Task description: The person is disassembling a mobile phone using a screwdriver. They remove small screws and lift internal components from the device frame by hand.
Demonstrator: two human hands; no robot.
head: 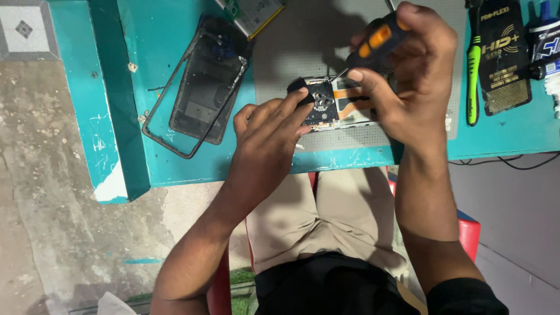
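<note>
An opened phone [341, 104] with its circuit board showing lies on a grey mat [303, 41] near the table's front edge. My left hand [268, 137] presses its fingers on the phone's left end and holds it down. My right hand [408, 70] grips a black and orange screwdriver [373, 41], tilted so that its thin tip meets the board near the phone's top left. My right palm hides the phone's right end.
A dark phone back cover [207, 81] and a thin black frame [169, 111] lie to the left on the teal table [157, 35]. A battery [254, 13] is at the top edge. At the right lie a green-handled tool [473, 76], a black packet [503, 52] and tubes [545, 46].
</note>
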